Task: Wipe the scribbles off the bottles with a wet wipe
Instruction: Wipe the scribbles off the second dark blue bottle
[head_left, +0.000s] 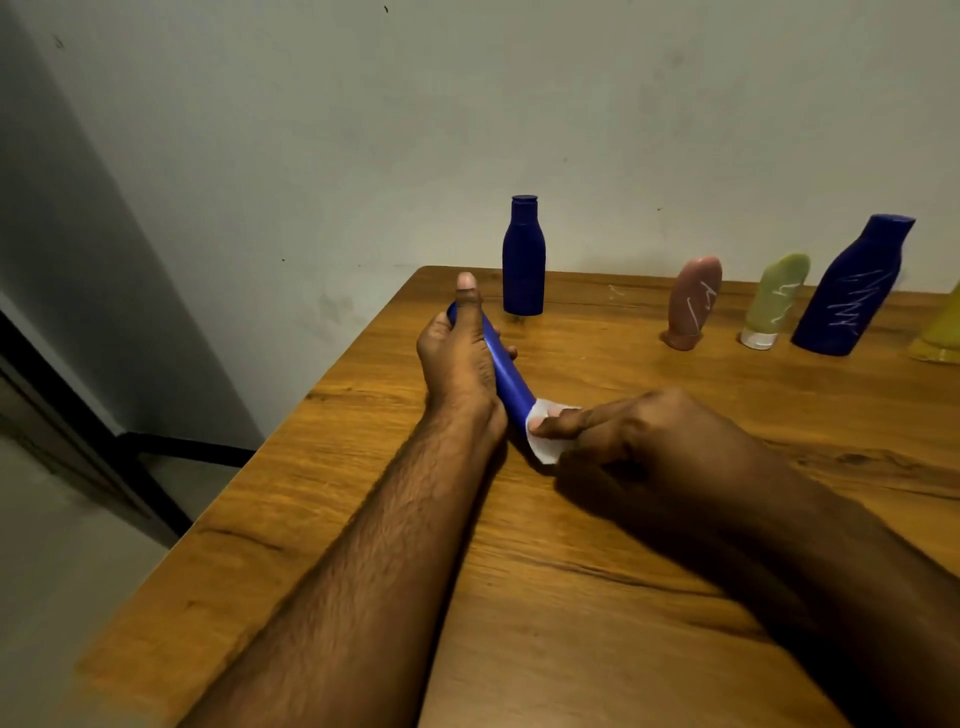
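Observation:
My left hand (460, 358) grips a blue bottle (506, 371) that lies tilted just above the wooden table (571, 571), thumb raised at its far end. My right hand (634, 436) pinches a white wet wipe (543, 441) and presses it against the bottle's near end. Behind stands a dark blue bottle (523, 257) with no marks showing. At the right stand a pink tube (693, 304), a pale green tube (774, 301) and a large blue bottle (852, 286), each with white scribbles.
A yellow container (940, 332) is cut off at the right edge. The table's left edge runs diagonally, with grey floor and a dark frame (156, 457) beyond it. A pale wall backs the table.

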